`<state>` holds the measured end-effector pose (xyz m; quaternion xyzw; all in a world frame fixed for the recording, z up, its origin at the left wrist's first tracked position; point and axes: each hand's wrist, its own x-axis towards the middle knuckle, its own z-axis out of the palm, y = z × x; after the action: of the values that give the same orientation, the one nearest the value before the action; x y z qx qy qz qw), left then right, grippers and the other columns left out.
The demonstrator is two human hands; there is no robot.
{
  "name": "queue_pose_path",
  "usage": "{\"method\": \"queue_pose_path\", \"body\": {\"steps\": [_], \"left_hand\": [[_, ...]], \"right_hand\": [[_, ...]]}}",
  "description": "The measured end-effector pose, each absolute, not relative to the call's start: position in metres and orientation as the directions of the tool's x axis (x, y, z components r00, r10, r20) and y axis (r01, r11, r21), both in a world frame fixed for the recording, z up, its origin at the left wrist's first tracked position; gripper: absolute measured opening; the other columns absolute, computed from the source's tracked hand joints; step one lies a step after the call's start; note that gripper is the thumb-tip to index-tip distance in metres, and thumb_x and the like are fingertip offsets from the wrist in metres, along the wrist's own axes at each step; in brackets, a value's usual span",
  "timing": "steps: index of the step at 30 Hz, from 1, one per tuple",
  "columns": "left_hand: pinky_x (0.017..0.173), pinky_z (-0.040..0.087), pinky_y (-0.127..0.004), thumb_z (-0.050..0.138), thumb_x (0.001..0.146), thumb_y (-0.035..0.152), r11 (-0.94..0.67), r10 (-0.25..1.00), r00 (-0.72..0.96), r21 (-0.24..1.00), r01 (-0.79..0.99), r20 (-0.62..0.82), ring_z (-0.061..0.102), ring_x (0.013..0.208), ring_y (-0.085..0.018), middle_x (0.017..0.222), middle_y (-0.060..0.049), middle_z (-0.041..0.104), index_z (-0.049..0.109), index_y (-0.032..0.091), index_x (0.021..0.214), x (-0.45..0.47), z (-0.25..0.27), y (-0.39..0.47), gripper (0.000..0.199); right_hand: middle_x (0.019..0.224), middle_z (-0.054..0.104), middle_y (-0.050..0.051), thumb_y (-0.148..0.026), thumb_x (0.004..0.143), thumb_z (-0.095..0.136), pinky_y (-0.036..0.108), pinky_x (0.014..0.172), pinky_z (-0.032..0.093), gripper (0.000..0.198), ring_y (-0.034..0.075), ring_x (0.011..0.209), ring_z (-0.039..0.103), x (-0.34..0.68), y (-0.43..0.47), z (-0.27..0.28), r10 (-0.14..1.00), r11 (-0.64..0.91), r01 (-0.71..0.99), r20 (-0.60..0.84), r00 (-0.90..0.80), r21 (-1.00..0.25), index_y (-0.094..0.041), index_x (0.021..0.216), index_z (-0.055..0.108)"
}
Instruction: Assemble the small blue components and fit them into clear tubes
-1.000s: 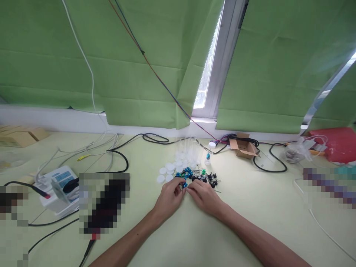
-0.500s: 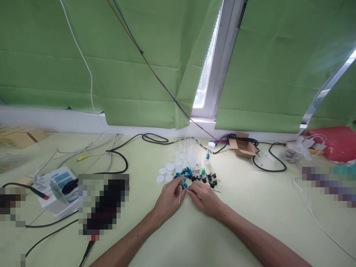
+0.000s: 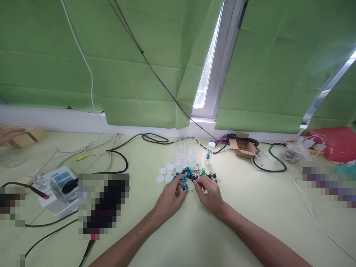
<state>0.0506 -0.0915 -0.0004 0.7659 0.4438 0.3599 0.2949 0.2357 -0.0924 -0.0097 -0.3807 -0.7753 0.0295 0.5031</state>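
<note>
My left hand [image 3: 170,197] is closed, with a small blue shiny part [image 3: 185,187] between thumb and fingers. Beside it, my right hand [image 3: 209,194] has its thumb and forefinger pinched at the near edge of the black round-headed pieces with thin metal stems [image 3: 214,175]. Whatever lies between those fingertips is too small to make out. Several more blue parts [image 3: 188,171] lie heaped just beyond my left fingertips. A green piece [image 3: 203,171] sits among the thin metal stems behind my right hand.
White round caps [image 3: 162,171] lie left of the heap, with clear tubes [image 3: 191,148] standing behind. One tube [image 3: 207,156] holds a blue part. An open cardboard box [image 3: 243,146], black cable [image 3: 155,139] and white power strip [image 3: 59,185] surround the work. Another person's hand [image 3: 9,134] touches wooden blocks.
My right hand has moved away from my left, to the black pieces. The thin rod that pointed down below my left hand no longer shows there. Another person's hand has appeared at far left.
</note>
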Motion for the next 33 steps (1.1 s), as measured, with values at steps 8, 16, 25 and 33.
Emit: {"method": "queue_pose_path", "body": {"steps": [8,16,25,33], "left_hand": [[0.060,0.044,-0.024,0.051,0.087,0.025,-0.420,0.899,0.336,0.772,0.477,0.282,0.052,0.062,-0.011,0.091,0.001,0.059,0.044,0.027,0.125,0.0498,-0.0001,-0.0913,0.039],[0.059,0.044,-0.024,0.051,0.087,0.025,-0.420,0.900,0.333,0.771,0.479,0.283,0.052,0.062,-0.011,0.091,0.001,0.060,0.045,0.027,0.124,0.0500,-0.0003,-0.0904,0.038],[0.061,0.045,-0.024,0.051,0.087,0.025,-0.427,0.897,0.331,0.765,0.482,0.292,0.053,0.063,-0.011,0.091,0.000,0.060,0.046,0.025,0.124,0.0490,-0.0017,-0.0904,0.037],[0.061,0.045,-0.025,0.051,0.087,0.025,-0.421,0.901,0.324,0.764,0.489,0.289,0.053,0.063,-0.012,0.092,0.000,0.060,0.045,0.025,0.124,0.0496,-0.0010,-0.0901,0.038]], "right_hand": [[0.066,0.048,-0.001,-0.014,0.092,0.049,0.024,0.055,0.037,0.014,0.012,0.059,0.045,0.2355,-0.0909,-0.0093,0.621,0.692,0.571,0.768,-0.159,-0.441,-0.019,0.078,0.051],[0.066,0.047,-0.001,-0.013,0.091,0.050,0.025,0.055,0.036,0.014,0.012,0.059,0.043,0.2357,-0.0909,-0.0096,0.624,0.691,0.564,0.767,-0.151,-0.451,-0.019,0.079,0.050],[0.067,0.047,-0.001,-0.012,0.091,0.050,0.025,0.056,0.035,0.014,0.012,0.059,0.044,0.2357,-0.0917,-0.0107,0.632,0.692,0.556,0.758,-0.161,-0.460,-0.019,0.079,0.049],[0.066,0.046,-0.001,-0.012,0.090,0.051,0.025,0.055,0.035,0.015,0.012,0.058,0.043,0.2354,-0.0907,-0.0110,0.627,0.699,0.551,0.761,-0.167,-0.455,-0.020,0.078,0.049]]}}
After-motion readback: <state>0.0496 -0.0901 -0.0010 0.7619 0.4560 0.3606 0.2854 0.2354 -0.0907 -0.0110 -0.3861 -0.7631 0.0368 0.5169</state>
